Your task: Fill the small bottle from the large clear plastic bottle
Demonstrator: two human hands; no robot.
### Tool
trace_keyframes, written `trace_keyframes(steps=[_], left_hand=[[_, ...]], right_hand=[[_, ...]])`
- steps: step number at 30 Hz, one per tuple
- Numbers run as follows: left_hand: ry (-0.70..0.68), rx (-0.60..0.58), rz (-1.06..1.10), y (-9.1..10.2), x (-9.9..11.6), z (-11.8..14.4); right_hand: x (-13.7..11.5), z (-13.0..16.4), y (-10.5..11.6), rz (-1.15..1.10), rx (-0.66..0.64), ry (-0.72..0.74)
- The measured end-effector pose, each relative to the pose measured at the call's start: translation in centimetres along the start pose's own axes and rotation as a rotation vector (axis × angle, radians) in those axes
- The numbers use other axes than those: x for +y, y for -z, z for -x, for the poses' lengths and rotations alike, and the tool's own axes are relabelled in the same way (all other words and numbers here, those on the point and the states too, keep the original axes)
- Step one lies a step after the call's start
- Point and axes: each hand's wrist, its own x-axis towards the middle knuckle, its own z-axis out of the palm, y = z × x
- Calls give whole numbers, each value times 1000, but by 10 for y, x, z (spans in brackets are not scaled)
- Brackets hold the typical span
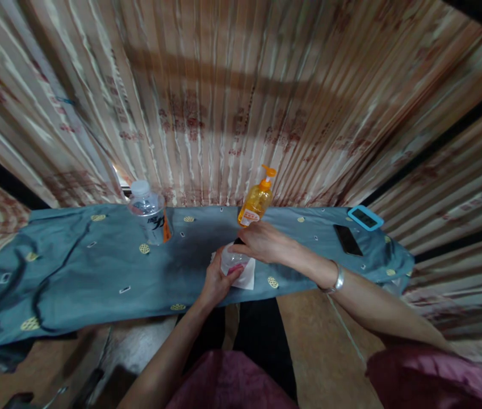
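Observation:
Near the front edge of the cloth, my left hand [218, 279] is closed around a clear plastic container [233, 260] with something pink showing through or beside its lower part. A white sheet, perhaps a tissue [247, 278], lies beneath it. My right hand [263, 243] reaches across from the right, its fingers closed at the container's top on a small black thing [238, 242] that is mostly hidden. From here I cannot tell whether this is a cap. Just behind my right hand stands an orange pump bottle [256, 203] with amber liquid.
A large clear bottle [150, 218] with a white cap stands at the left. To the right lie a dark phone [347, 240] and a blue-framed device [365, 218]. Patterned curtains [206, 113] hang behind the narrow table's blue-green cloth [108, 267].

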Motion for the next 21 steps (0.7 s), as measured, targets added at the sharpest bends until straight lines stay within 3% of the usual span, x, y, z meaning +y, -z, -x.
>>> trace_keyframes(steps=[5, 10, 17, 21], left_hand=[[2, -9, 6, 1, -2, -1], [9, -1, -15, 1, -3, -1], [-5, 7, -46, 3, -1, -1], [13, 9, -53, 3, -1, -1]], right_hand=[[14, 14, -6, -156, 113, 14], [15, 17, -10, -211, 77, 113], [-4, 11, -20, -165, 186, -85], [10, 12, -35, -298, 230, -114]])
